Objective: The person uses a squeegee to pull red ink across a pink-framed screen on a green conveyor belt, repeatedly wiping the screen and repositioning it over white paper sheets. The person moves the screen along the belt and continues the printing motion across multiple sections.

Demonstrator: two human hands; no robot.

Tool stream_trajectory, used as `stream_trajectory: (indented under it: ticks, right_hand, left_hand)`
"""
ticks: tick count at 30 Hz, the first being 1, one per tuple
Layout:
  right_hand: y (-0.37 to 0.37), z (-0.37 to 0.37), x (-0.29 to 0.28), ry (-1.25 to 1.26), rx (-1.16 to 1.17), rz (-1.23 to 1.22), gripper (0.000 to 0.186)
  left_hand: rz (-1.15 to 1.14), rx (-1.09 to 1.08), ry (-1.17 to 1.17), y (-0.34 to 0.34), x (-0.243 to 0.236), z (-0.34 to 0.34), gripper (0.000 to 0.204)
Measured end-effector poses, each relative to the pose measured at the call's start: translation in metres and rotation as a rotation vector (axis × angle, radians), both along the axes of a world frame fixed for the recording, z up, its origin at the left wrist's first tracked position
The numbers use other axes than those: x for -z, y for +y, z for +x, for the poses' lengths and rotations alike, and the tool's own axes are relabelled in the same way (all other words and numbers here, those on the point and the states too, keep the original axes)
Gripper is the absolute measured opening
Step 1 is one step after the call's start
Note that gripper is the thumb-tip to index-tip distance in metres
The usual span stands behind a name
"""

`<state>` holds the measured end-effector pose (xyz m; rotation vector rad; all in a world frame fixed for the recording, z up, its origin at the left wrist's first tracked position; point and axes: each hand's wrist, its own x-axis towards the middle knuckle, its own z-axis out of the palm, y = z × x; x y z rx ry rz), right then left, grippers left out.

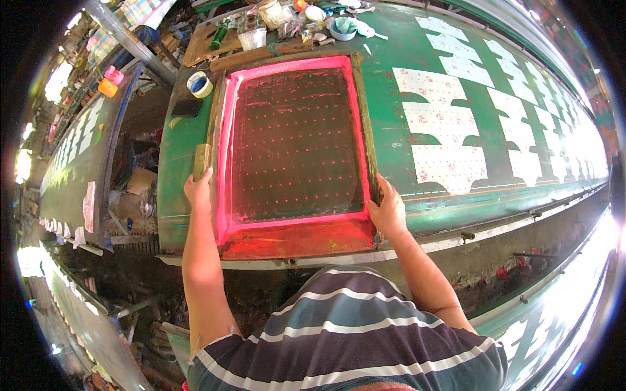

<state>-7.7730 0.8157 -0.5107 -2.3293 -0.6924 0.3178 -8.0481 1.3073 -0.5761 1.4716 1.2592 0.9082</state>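
A screen printing frame (368, 143) with a dark dotted mesh (297, 140) and bright pink borders lies in front of me on the green table. My left hand (199, 190) grips its left side, close below a short wooden block (203, 158). On the opposite side, my right hand (389, 207) is closed around the frame's edge, its fingers partly hidden. Red ink stains the near end of the frame. Right of it lie pale cut fabric pieces (440, 117) with small reddish prints.
A tub with blue contents (199, 85) and a dark flat phone-like object (186, 108) sit left of the frame. Beyond it are a clear plastic cup (253, 39), a green bottle (220, 36) and a blue bowl (342, 29). A metal post (127, 40) rises at the far left.
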Motion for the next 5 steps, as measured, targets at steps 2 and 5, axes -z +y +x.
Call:
stream_trajectory:
  ticks: [2, 5]
  right_hand:
    - [0.003, 0.001, 0.001, -0.022, 0.026, -0.048, 0.084]
    - [0.011, 0.007, -0.002, -0.019, 0.063, -0.105, 0.086]
  left_hand:
    - [0.0, -0.056, 0.043, -0.01, -0.005, 0.01, 0.041]
    - [-0.055, -0.027, 0.044, -0.005, -0.001, 0.009, 0.048]
